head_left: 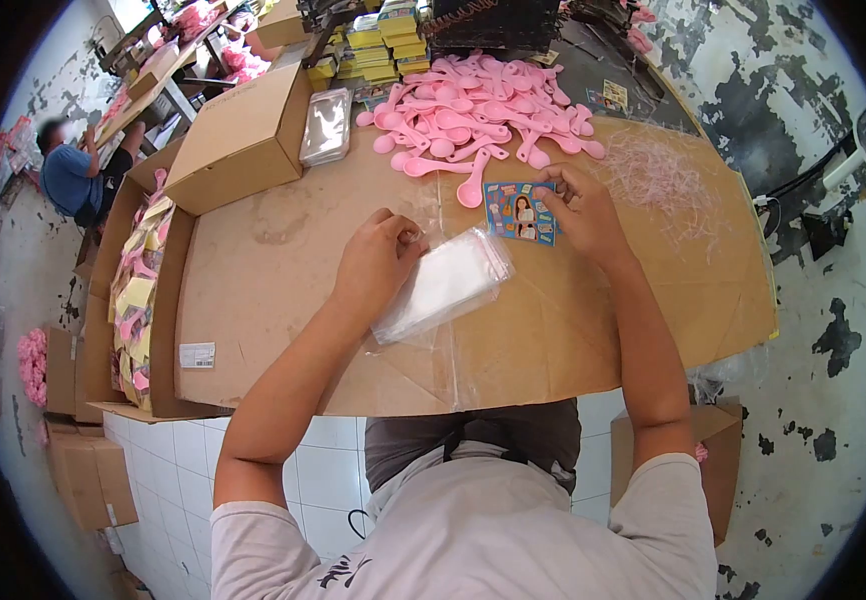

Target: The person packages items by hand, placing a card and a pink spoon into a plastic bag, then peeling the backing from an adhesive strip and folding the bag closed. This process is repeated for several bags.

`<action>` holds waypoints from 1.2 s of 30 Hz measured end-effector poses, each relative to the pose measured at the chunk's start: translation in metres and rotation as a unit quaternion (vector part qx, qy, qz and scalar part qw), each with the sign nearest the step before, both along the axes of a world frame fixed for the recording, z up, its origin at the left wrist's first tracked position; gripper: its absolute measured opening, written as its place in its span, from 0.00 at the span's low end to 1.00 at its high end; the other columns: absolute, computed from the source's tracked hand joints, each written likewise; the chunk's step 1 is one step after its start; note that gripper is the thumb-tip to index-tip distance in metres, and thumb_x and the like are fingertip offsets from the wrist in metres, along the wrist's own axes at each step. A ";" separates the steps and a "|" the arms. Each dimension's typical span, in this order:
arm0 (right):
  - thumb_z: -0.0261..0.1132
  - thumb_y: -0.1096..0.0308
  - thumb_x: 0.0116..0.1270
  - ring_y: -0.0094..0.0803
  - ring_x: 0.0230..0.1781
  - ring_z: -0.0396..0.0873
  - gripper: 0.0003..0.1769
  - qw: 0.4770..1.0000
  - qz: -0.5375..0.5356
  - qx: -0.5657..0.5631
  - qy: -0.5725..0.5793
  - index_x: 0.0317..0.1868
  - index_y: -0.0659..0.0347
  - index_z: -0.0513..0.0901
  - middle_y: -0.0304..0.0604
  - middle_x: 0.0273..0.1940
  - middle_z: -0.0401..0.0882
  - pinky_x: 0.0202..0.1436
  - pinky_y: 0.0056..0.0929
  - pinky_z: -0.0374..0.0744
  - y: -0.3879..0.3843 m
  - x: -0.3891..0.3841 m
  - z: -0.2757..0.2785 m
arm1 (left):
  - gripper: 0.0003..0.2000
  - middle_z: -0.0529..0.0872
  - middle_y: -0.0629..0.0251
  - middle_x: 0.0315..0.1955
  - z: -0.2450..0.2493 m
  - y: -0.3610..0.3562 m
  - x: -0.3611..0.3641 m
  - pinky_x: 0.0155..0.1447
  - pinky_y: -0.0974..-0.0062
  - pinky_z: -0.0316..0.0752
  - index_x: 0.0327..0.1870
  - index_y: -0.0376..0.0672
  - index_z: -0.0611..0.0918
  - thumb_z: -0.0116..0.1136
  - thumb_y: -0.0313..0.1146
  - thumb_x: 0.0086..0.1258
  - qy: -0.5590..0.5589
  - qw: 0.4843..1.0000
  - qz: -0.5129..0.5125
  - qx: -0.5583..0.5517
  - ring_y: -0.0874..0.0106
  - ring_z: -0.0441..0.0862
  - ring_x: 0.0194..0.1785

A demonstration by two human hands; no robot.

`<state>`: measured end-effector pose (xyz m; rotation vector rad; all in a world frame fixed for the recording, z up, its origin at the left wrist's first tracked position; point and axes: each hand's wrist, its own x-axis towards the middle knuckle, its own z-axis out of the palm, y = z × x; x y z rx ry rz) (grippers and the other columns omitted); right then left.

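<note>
My right hand (581, 212) pinches the right edge of a blue printed card (521, 212) with small pictures on it, low over the cardboard. To its left lies a stack of clear plastic bags (443, 285), placed at a slant. Over the upper left end of that stack is my left hand (381, 258), thumb and fingers pressed together. Whether a bag's film is caught between those fingertips cannot be made out. Just behind the card sits a heap of pink plastic spoons (483, 105), one spoon (471, 190) sticking out toward me.
A closed cardboard box (238, 140) stands at the back left beside a pack of clear bags (327, 127). An open carton (168, 330) of packed pieces lines the left edge. Pink-white shreds (663, 190) lie at right. Yellow-edged stacks (383, 45) stand behind. Another person (73, 175) sits far left.
</note>
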<state>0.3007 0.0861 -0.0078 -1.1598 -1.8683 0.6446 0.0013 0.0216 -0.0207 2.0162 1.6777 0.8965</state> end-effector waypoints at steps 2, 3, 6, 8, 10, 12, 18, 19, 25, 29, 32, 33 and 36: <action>0.69 0.72 0.71 0.27 0.40 0.83 0.11 0.999 0.010 -0.006 0.030 0.51 0.67 0.83 0.43 0.41 0.86 0.46 0.31 0.80 0.002 -0.001 -0.006 | 0.09 0.85 0.58 0.40 0.003 0.000 -0.001 0.48 0.67 0.80 0.43 0.36 0.87 0.70 0.29 0.66 0.005 1.000 -0.005 -0.023 0.64 0.85 0.39; 0.69 0.72 0.72 0.26 0.41 0.83 0.11 0.998 0.020 -0.018 0.065 0.51 0.67 0.83 0.43 0.41 0.86 0.46 0.30 0.80 0.002 -0.002 -0.009 | 0.08 0.86 0.59 0.41 0.005 0.000 -0.002 0.49 0.68 0.81 0.43 0.36 0.86 0.70 0.28 0.66 0.008 0.999 -0.007 -0.034 0.64 0.85 0.40; 0.67 0.73 0.74 0.23 0.41 0.83 0.10 0.989 0.047 -0.054 0.132 0.52 0.67 0.82 0.41 0.42 0.87 0.46 0.27 0.81 0.000 -0.009 -0.014 | 0.08 0.87 0.60 0.44 -0.005 0.003 -0.003 0.52 0.69 0.81 0.47 0.35 0.83 0.65 0.26 0.71 -0.022 0.987 -0.054 0.149 0.68 0.86 0.44; 0.67 0.74 0.75 0.22 0.42 0.84 0.10 0.988 0.054 -0.077 0.126 0.53 0.67 0.82 0.41 0.43 0.87 0.45 0.25 0.81 -0.005 -0.013 -0.014 | 0.11 0.88 0.59 0.45 -0.007 0.008 -0.005 0.51 0.69 0.81 0.50 0.36 0.79 0.65 0.27 0.72 -0.169 0.980 -0.094 0.055 0.69 0.88 0.44; 0.66 0.75 0.75 0.21 0.42 0.84 0.10 0.979 0.074 -0.101 0.158 0.53 0.67 0.81 0.40 0.43 0.87 0.46 0.25 0.82 -0.010 -0.019 -0.011 | 0.15 0.89 0.59 0.45 -0.007 0.008 -0.006 0.51 0.70 0.82 0.56 0.37 0.76 0.65 0.27 0.73 -0.311 0.940 -0.130 -0.052 0.71 0.89 0.45; 0.66 0.75 0.76 0.21 0.42 0.84 0.10 0.973 0.085 -0.121 0.180 0.54 0.67 0.81 0.40 0.43 0.87 0.46 0.24 0.82 -0.013 -0.023 -0.008 | 0.21 0.90 0.58 0.44 0.004 0.004 -0.003 0.53 0.72 0.83 0.64 0.38 0.72 0.66 0.28 0.76 -0.444 0.865 -0.160 -0.169 0.73 0.89 0.46; 0.65 0.76 0.76 0.21 0.44 0.84 0.09 0.960 0.081 -0.138 0.228 0.54 0.66 0.81 0.40 0.44 0.87 0.46 0.23 0.83 -0.018 -0.027 -0.005 | 0.32 0.92 0.59 0.38 0.013 -0.001 0.001 0.46 0.80 0.82 0.74 0.37 0.67 0.70 0.27 0.73 -0.399 0.886 -0.128 -0.200 0.76 0.89 0.41; 0.64 0.76 0.76 0.21 0.44 0.84 0.09 0.958 0.079 -0.134 0.243 0.55 0.66 0.81 0.40 0.45 0.86 0.47 0.23 0.83 -0.017 -0.027 -0.006 | 0.32 0.92 0.59 0.37 0.014 -0.002 0.001 0.46 0.81 0.81 0.74 0.36 0.67 0.70 0.27 0.72 -0.377 0.896 -0.127 -0.197 0.77 0.89 0.40; 0.65 0.75 0.77 0.20 0.45 0.83 0.10 0.955 0.109 -0.125 0.244 0.56 0.66 0.81 0.40 0.45 0.85 0.47 0.22 0.82 -0.020 -0.027 -0.005 | 0.35 0.93 0.60 0.35 0.016 -0.004 0.005 0.46 0.82 0.79 0.75 0.33 0.66 0.72 0.26 0.70 -0.340 0.916 -0.121 -0.176 0.79 0.87 0.39; 0.66 0.74 0.76 0.19 0.41 0.81 0.14 0.987 0.146 -0.007 0.064 0.59 0.66 0.81 0.38 0.43 0.84 0.43 0.21 0.78 -0.024 -0.026 0.001 | 0.34 0.93 0.61 0.36 0.014 -0.006 0.008 0.50 0.79 0.79 0.76 0.34 0.68 0.71 0.23 0.70 -0.342 0.913 -0.147 -0.165 0.79 0.87 0.41; 0.68 0.74 0.74 0.19 0.39 0.79 0.14 0.986 0.165 0.008 0.029 0.58 0.64 0.83 0.37 0.42 0.83 0.41 0.21 0.76 -0.031 -0.036 -0.003 | 0.32 0.93 0.60 0.38 0.015 -0.011 0.013 0.52 0.78 0.80 0.75 0.35 0.70 0.69 0.22 0.71 -0.311 0.919 -0.180 -0.161 0.78 0.88 0.43; 0.69 0.73 0.74 0.20 0.39 0.79 0.13 0.978 0.176 -0.054 0.094 0.57 0.63 0.84 0.37 0.41 0.83 0.42 0.21 0.76 -0.036 -0.043 -0.004 | 0.31 0.93 0.60 0.39 0.015 -0.013 0.014 0.52 0.78 0.80 0.74 0.36 0.70 0.68 0.21 0.71 -0.297 0.922 -0.189 -0.158 0.78 0.88 0.44; 0.70 0.72 0.73 0.21 0.40 0.78 0.11 0.943 0.172 -0.161 0.234 0.53 0.63 0.86 0.37 0.41 0.83 0.42 0.23 0.77 -0.044 -0.058 -0.009 | 0.29 0.92 0.59 0.41 0.013 -0.014 0.016 0.50 0.79 0.81 0.73 0.37 0.72 0.68 0.21 0.72 -0.308 0.923 -0.176 -0.151 0.78 0.88 0.43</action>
